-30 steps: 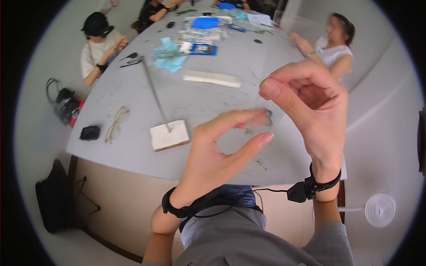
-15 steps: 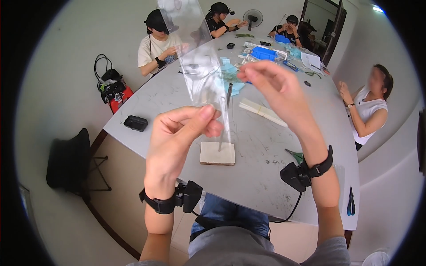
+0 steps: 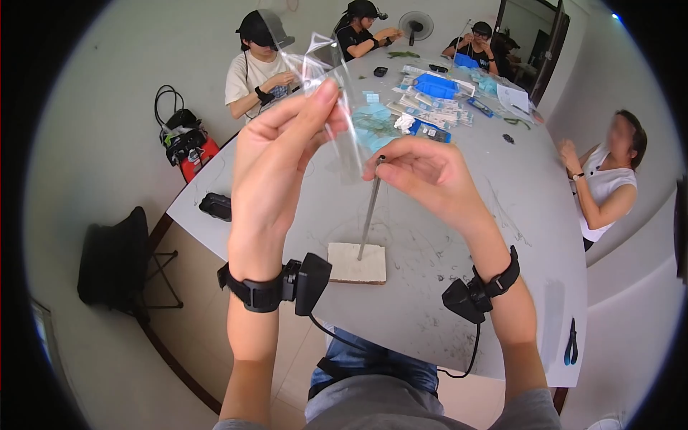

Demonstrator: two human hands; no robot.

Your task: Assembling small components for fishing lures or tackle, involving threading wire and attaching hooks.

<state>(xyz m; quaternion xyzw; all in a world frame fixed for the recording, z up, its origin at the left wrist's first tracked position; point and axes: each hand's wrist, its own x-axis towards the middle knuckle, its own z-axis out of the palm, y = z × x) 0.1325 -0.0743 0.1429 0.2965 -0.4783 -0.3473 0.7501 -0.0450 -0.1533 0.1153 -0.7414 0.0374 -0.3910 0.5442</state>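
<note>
My left hand (image 3: 276, 154) is raised above the grey table (image 3: 502, 236) and pinches the upper corner of a clear plastic sheet (image 3: 337, 93) between thumb and fingers. My right hand (image 3: 423, 175) grips the lower edge of the same sheet, its fingertips right at the top of a thin metal rod (image 3: 370, 215). The rod stands upright in a small white block (image 3: 357, 262) on the table below my hands. Both wrists wear black straps with small devices.
Several other people sit around the table, at the far end and on the right. Blue packets and papers (image 3: 433, 97) lie at the far end. A black pouch (image 3: 215, 206) lies at the left edge, pliers (image 3: 571, 342) at the right. A black chair (image 3: 115, 261) stands left.
My view has turned left and up. Both hands took hold of the clear sheet and lifted it; my right hand dropped to the top of the rod.
</note>
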